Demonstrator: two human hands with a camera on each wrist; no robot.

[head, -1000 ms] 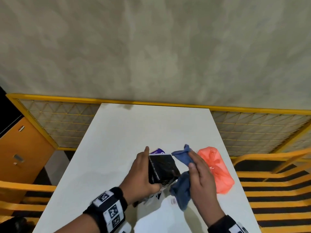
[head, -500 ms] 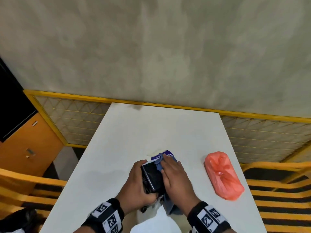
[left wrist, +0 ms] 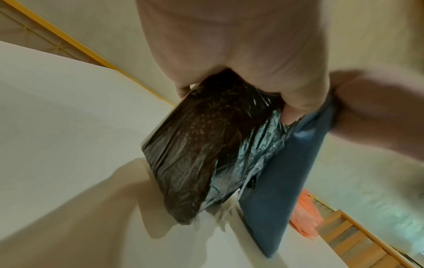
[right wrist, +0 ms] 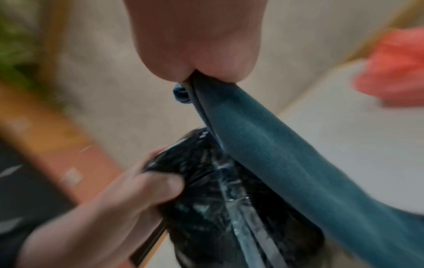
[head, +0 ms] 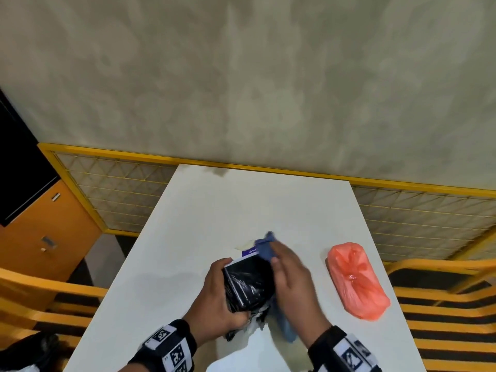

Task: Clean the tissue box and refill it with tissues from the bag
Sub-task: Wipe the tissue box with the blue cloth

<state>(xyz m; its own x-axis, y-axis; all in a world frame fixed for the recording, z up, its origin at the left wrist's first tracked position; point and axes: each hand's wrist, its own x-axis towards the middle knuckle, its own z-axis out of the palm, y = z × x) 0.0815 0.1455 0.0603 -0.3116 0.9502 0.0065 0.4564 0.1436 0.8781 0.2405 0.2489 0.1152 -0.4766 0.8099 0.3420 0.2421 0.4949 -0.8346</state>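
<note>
Head view: two hands, left hand [head: 214, 299] gripping one tissue box [head: 248, 283], right hand [head: 292, 280] one cloth [head: 264, 247], one bag [head: 355, 280]

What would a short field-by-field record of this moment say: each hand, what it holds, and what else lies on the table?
left hand: grips the tissue box, which is wrapped in black plastic, above the table
right hand: holds the blue cloth against the box's right side
cloth: one end past the fingers, the other hanging below the hand
orange bag: lies on the table to the right, apart from both hands
stage: cleaning; refill not yet begun
</note>
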